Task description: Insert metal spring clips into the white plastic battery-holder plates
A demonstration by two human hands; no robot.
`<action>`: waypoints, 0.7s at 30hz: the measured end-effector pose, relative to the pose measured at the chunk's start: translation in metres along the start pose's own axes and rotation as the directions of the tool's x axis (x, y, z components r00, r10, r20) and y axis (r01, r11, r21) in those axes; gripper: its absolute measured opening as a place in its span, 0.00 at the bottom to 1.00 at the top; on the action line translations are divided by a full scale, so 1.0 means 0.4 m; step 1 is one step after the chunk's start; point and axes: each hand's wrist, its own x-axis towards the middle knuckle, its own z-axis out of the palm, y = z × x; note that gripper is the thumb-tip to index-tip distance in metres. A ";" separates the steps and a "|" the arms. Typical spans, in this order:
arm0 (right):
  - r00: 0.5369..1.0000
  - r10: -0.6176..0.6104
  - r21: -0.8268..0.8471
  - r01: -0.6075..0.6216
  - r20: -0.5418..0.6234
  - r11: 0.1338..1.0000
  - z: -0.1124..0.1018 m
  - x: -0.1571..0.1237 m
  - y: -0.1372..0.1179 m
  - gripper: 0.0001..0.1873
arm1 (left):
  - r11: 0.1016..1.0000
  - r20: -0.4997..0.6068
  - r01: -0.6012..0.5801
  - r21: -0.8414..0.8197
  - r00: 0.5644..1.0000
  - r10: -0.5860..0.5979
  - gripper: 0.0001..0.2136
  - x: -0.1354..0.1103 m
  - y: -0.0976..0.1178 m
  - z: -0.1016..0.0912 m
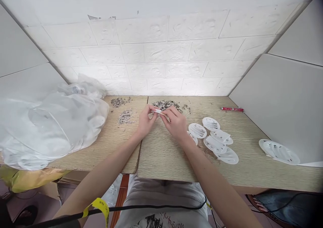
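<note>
My left hand (145, 121) and my right hand (175, 123) meet over the middle of the wooden table (161, 154). Together they pinch a small white plastic piece (156, 111) between their fingertips, held just above the tabletop. Right behind the hands lies a heap of small grey metal parts (166, 105). To the right of my right hand several white oval plastic covers (214, 139) lie flat, some overlapping.
A large clear plastic bag (47, 123) of white parts fills the left side. Two smaller heaps of metal parts (125, 116) sit left of centre. A red pen-like object (232, 109) lies at the back right. More white covers (279, 151) rest by the right panel.
</note>
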 end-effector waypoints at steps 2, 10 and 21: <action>1.000 0.012 -0.030 -0.011 0.015 0.999 -0.002 -0.002 -0.002 0.18 | 0.998 0.000 -0.019 0.063 1.000 0.019 0.05 -0.001 -0.001 -0.003; 0.996 0.092 0.022 -0.092 -0.016 0.996 0.000 0.002 -0.001 0.13 | 0.983 0.084 -0.076 0.166 0.995 0.063 0.01 -0.001 0.000 0.000; 0.828 0.387 0.138 -0.474 0.405 0.870 -0.016 0.023 0.037 0.09 | 0.924 0.308 0.163 0.346 0.910 -0.276 0.02 0.010 0.020 -0.007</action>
